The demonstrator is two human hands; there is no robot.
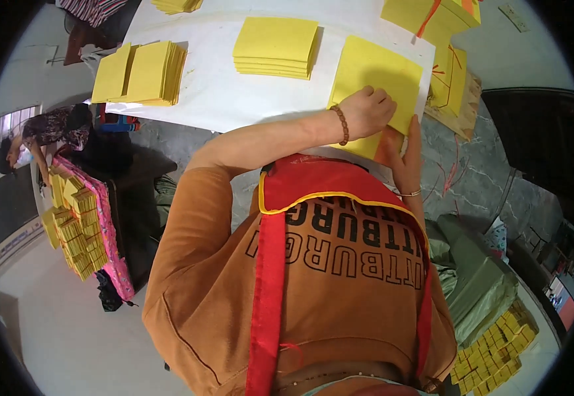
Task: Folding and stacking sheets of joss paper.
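- The yellow sheet (pixel 381 69) lies flat at the near right corner of the bench (pixel 211 99), directly in front of the person; I suppose this place is chosen because both hands can reach it easily.
- The left hand (pixel 366 111) is over the near part of the sheet, with its fingers curled inward. It seems to keep the paper steady, but I cannot tell if the fingertips pinch something.
- The right hand (pixel 407 157) is at the sheet's near right corner, with thumb and forefinger apart. Perhaps it guides the edge there; whether it grips the paper, I cannot tell.
- The middle stack (pixel 275 46) stands well apart from the sheet, and the left stack (pixel 143 72) is at the near left corner of the bench, leaning a little fanned. Such spacing probably keeps the piles separate.
- Beyond the right edge of the bench are yellow bundles (pixel 455 82) with red string (pixel 459 58); the string presumably holds each bundle together.
- On the left, a co-worker (pixel 62 132) bends over another bench, where many yellow piles (pixel 79 228) are placed close together, maybe to save space.
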